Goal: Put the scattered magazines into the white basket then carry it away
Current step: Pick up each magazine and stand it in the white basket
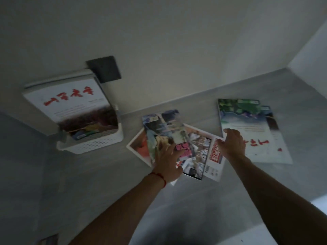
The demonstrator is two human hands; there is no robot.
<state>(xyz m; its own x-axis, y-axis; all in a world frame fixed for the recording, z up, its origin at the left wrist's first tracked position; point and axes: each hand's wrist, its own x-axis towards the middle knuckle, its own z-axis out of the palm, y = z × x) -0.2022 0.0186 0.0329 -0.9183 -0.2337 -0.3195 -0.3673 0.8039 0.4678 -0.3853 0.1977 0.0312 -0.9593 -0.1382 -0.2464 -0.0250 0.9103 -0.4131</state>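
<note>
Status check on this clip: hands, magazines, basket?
Left hand flat on the overlapping magazine pile, right hand at the white-cover magazine; nothing lifted. White basket holds a big magazine. Path clear.

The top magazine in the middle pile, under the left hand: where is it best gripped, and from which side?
Probably by its near-left edge, from the person's side. The top magazine lies flat and skewed over the others, so that edge overhangs them near the left hand. Fingers could slide under there and pinch the cover with the thumb.
</note>
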